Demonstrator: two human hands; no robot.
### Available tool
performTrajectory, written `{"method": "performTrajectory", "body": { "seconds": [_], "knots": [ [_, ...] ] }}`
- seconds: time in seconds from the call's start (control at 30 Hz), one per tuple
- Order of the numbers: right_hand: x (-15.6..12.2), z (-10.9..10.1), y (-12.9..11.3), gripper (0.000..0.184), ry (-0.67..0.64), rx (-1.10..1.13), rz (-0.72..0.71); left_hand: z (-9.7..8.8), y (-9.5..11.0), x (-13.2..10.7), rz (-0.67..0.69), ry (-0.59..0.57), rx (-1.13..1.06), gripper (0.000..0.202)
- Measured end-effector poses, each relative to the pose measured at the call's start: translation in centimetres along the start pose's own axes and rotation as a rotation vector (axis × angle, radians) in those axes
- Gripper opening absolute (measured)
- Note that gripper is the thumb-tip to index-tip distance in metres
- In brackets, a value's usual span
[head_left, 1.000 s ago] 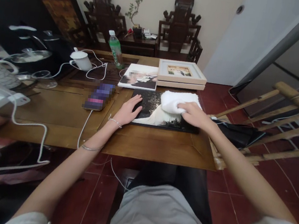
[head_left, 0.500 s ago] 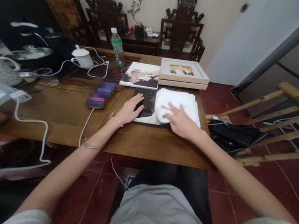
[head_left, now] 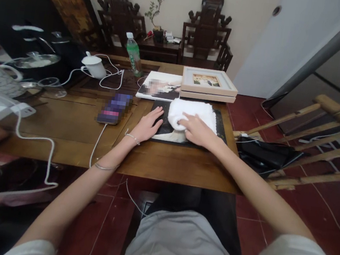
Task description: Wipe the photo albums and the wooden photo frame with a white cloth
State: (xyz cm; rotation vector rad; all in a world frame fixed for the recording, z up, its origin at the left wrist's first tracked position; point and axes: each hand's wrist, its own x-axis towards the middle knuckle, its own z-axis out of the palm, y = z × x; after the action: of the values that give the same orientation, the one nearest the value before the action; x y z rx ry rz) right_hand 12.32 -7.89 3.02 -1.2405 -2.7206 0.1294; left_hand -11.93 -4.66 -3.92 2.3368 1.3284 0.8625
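Observation:
A dark photo print or panel [head_left: 162,120] with a pale patch along its near edge lies flat on the wooden table in front of me. My left hand [head_left: 149,125] rests on its left edge, fingers stretched out and holding nothing. Across the panel's middle lies a folded white towel [head_left: 204,114], which hides much of the surface. My right hand [head_left: 199,132] presses on the towel's near left part and grips it there, with some fingertips sunk into the cloth.
Behind the panel are a photo print [head_left: 163,85] and stacked pale frames [head_left: 209,90]. A plugged-in phone [head_left: 114,108] lies left. Farther off stand a green-labelled bottle [head_left: 134,56] and a lidded white cup [head_left: 95,66]. A bamboo chair [head_left: 321,139] is at the right.
My right hand has slid the towel to the left over the panel, baring its right edge. My left hand has stayed in place.

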Motion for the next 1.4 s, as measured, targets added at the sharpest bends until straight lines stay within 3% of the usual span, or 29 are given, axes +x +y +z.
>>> {"method": "performTrajectory", "body": {
  "seconds": [0.13, 0.23, 0.3, 0.43, 0.57, 0.73, 0.87, 1.03, 1.13, 1.2, 1.3, 1.4],
  "knots": [
    [4.1, 1.1, 1.4, 0.056, 0.051, -0.047, 0.081, 0.2, -0.5, 0.1, -0.002, 0.002, -0.051, 0.059],
    [5.3, 1.8, 0.4, 0.063, 0.036, -0.065, 0.086, 0.1, -0.3, 0.2, -0.021, 0.035, -0.086, 0.062],
    [5.0, 2.0, -1.0, 0.063, 0.010, -0.067, 0.020, -0.1, 0.1, 0.1, -0.046, 0.120, -0.141, 0.065],
    [2.2, 1.6, -4.1, 0.054, -0.045, -0.005, -0.261, -0.6, 1.0, 0.0, -0.043, 0.309, -0.229, 0.067],
    [-2.4, 0.5, -4.5, 0.055, -0.075, 0.105, -0.382, -0.6, 1.2, -0.2, 0.010, 0.284, -0.152, 0.066],
    [-8.2, 0.0, -0.7, 0.055, 0.007, 0.130, -0.179, -0.2, 0.8, -0.2, 0.005, 0.070, -0.020, 0.059],
    [-10.2, 0.3, 1.5, 0.048, 0.077, 0.042, 0.042, -0.4, 1.2, -0.2, 0.036, 0.131, -0.082, 0.053],
    [-7.4, 1.0, -0.6, 0.032, 0.066, -0.008, 0.124, -0.9, 2.2, -0.3, -0.060, 0.414, -0.348, 0.049],
    [-4.2, 1.7, -3.7, 0.042, 0.046, -0.024, 0.041, -1.3, 2.4, -0.5, -0.130, 0.558, -0.412, 0.052],
    [-2.2, 2.1, -5.9, 0.039, 0.076, -0.072, -0.019, -1.6, 2.5, -0.7, -0.149, 0.638, -0.427, 0.054],
    [0.1, 2.3, -8.3, 0.034, 0.152, -0.142, -0.017, -2.1, 2.6, -0.9, -0.125, 0.729, -0.488, 0.053],
    [0.9, 2.1, -8.9, 0.031, 0.214, -0.175, 0.002, -2.2, 2.5, -0.6, -0.035, 0.826, -0.677, 0.047]
  ]
}}
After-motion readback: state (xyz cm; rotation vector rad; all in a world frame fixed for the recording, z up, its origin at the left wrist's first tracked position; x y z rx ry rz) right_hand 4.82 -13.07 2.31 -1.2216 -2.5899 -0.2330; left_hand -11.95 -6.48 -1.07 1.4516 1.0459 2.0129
